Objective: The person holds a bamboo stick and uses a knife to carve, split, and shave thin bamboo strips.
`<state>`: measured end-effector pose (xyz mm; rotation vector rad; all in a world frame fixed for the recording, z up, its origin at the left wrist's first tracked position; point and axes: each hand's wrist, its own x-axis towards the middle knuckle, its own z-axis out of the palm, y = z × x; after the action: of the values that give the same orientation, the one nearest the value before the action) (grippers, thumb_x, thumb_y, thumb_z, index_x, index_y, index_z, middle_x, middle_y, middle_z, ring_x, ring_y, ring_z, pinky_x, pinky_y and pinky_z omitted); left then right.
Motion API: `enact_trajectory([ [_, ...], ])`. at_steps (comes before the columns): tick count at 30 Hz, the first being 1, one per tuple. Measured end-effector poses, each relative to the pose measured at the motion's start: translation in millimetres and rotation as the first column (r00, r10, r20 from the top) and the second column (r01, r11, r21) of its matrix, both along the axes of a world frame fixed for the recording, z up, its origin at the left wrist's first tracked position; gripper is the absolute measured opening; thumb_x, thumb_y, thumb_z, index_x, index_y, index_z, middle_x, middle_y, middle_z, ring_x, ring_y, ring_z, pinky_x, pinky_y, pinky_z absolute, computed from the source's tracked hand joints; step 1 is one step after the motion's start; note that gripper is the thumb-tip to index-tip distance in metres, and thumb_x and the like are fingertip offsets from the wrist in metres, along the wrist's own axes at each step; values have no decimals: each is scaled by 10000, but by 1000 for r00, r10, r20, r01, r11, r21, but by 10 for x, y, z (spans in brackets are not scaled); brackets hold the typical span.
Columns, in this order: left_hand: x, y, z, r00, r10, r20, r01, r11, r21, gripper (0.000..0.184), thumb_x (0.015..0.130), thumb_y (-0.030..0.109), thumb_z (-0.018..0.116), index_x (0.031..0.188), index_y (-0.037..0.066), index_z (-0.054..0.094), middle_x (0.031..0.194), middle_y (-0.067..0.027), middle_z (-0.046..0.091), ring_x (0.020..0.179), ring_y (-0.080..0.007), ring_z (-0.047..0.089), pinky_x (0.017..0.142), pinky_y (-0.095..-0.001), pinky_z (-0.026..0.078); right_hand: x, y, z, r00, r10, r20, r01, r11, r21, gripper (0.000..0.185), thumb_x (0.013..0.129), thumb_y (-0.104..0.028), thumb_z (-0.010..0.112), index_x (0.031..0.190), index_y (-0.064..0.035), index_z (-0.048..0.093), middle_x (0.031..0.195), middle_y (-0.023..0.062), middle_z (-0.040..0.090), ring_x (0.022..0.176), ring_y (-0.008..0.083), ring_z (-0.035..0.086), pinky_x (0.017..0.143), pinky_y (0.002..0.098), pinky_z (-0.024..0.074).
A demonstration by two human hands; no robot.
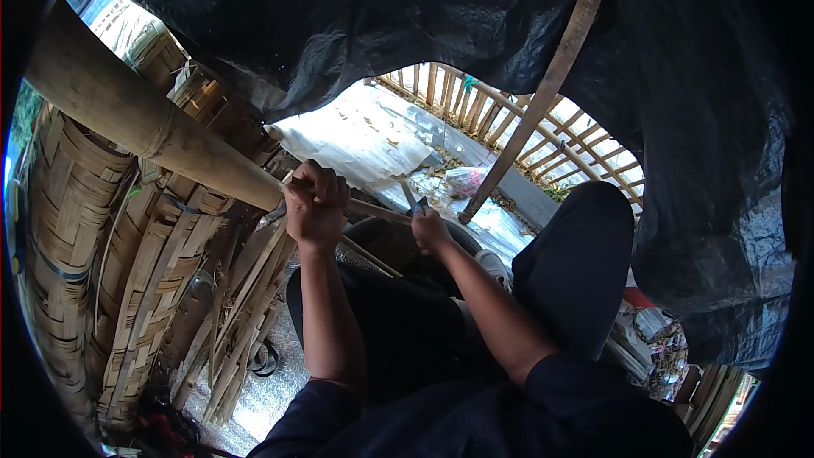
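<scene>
My left hand (316, 206) is closed round one end of a thin bamboo strip (379, 210), close to the end of a thick bamboo pole (161, 131). The strip runs rightward from that fist to my right hand (431, 231). My right hand is closed on a knife (411, 198), its blade pointing up and away from me, beside the strip. Part of the strip near the right hand is hidden by the fingers and blade.
Woven bamboo rolls (68, 203) stand at the left, with loose bamboo strips (246, 314) beside them. Black sheeting (356, 17) hangs overhead and right. A wooden stick (543, 102) slants before a bamboo lattice (585, 144). My bent knee (577, 246) rises at right.
</scene>
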<state>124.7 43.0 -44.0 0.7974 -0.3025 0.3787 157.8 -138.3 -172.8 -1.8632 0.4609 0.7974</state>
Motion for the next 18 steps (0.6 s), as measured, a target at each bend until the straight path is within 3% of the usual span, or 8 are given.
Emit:
enact_trajectory([
  [2, -29, -47, 5, 999, 35, -15, -35, 999, 30, 587, 825, 631, 499, 696, 68, 390, 580, 10, 353, 493, -91, 270, 461, -255, 210, -8, 84, 176, 979, 182, 97, -186, 982, 40, 373, 945, -299, 350, 1110, 1, 498, 735, 179, 607, 556, 271, 619, 465, 360, 475],
  [6, 31, -121, -61, 1000, -7, 8, 6, 998, 57, 651, 857, 679, 363, 595, 84, 331, 533, 17, 288, 481, -91, 217, 459, -267, 193, -85, 154, 584, 940, 243, 239, -260, 965, 42, 346, 933, -270, 374, 1078, 9, 519, 712, 189, 609, 566, 291, 623, 511, 395, 484],
  [8, 6, -130, -37, 1000, 20, -21, -20, 999, 42, 642, 873, 658, 331, 579, 87, 316, 524, 16, 274, 477, -97, 213, 460, -272, 188, -154, 146, 726, 854, 271, 443, -308, 951, 12, 216, 936, -189, 396, 884, -26, 528, 561, 57, 474, 399, 151, 489, 411, 321, 432],
  [9, 2, -136, -22, 997, 49, -52, -48, 998, 28, 637, 890, 637, 299, 564, 89, 301, 515, 15, 259, 474, -102, 210, 460, -277, 182, -187, 144, 752, 789, 311, 530, -321, 944, -76, 209, 916, -153, 430, 822, -3, 540, 610, 124, 551, 494, 231, 576, 517, 370, 470],
  [10, 14, -143, -20, 998, 44, -51, -43, 999, 29, 637, 890, 637, 299, 564, 89, 301, 515, 15, 259, 474, -102, 210, 460, -277, 182, -251, 135, 826, 791, 306, 530, -316, 946, -75, 209, 916, -153, 430, 822, -3, 540, 610, 124, 551, 494, 231, 576, 517, 370, 470],
  [12, 27, -161, -14, 993, 68, -93, -55, 990, 133, 581, 897, 572, 279, 564, 96, 292, 510, 12, 255, 473, -109, 208, 463, -285, 178, -416, 111, 956, 628, 257, 735, -289, 953, -86, 176, 901, -116, 458, 815, 14, 542, 684, 178, 598, 648, 329, 623, 609, 415, 469],
  [13, 27, -186, 3, 994, 63, -94, -50, 990, 133, 581, 897, 572, 279, 564, 96, 292, 510, 12, 255, 473, -109, 208, 463, -285, 178, -479, 101, 969, 657, 208, 724, -285, 959, -17, 131, 892, -84, 472, 835, 16, 535, 723, 195, 609, 758, 393, 613, 649, 436, 463],
  [18, 45, -313, 105, 977, 146, -158, -113, 972, 204, 535, 890, 528, 325, 556, 112, 281, 503, 17, 254, 470, -106, 206, 464, -287, 185, -529, 46, 920, 667, 189, 721, -290, 957, 17, 108, 897, -72, 473, 853, 13, 521, 710, 202, 603, 720, 382, 616, 613, 428, 459],
])
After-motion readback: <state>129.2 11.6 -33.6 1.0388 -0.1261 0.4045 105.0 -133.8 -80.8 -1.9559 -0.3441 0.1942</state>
